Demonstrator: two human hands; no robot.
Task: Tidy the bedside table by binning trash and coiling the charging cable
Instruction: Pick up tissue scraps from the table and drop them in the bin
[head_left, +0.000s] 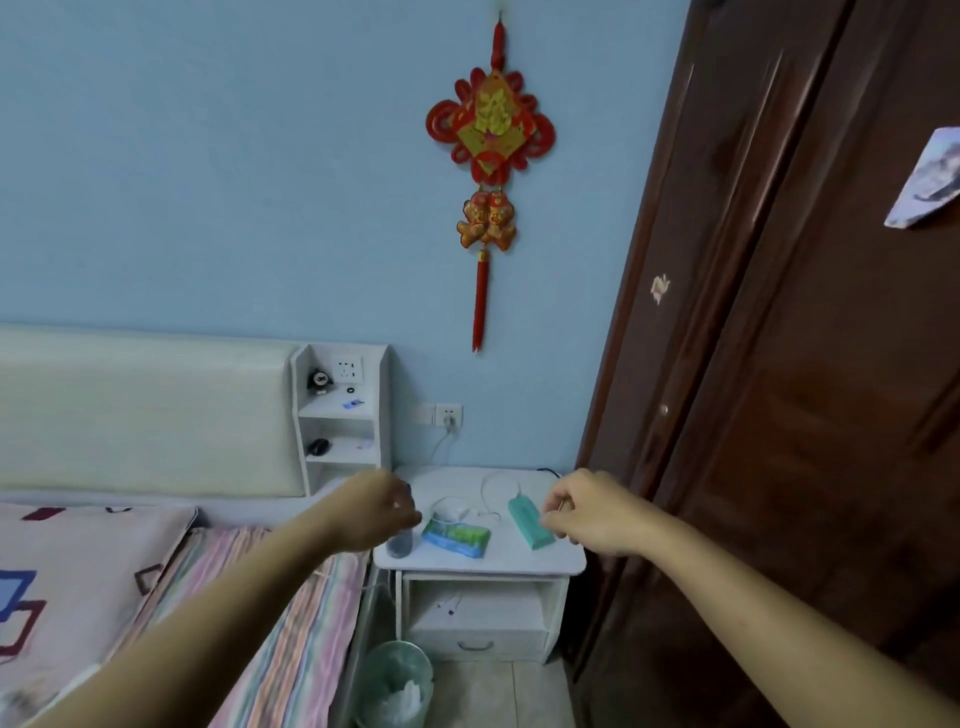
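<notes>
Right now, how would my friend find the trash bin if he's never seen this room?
Start at the white bedside table between the bed and the dark wooden wardrobe. Look down to the floor by its front left corner. The bin is the round, see-through greenish one with white crumpled stuff inside, the only container on the floor.

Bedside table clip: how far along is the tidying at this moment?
Early. The bin on the floor already holds some pale trash. Both hands hover over the bedside table: left hand by a dark object, right hand beside the teal box; neither clearly grips anything. Left: the white cable lies loose, uncoiled, and the crumpled wrapper and tissue pack remain on top.
</notes>
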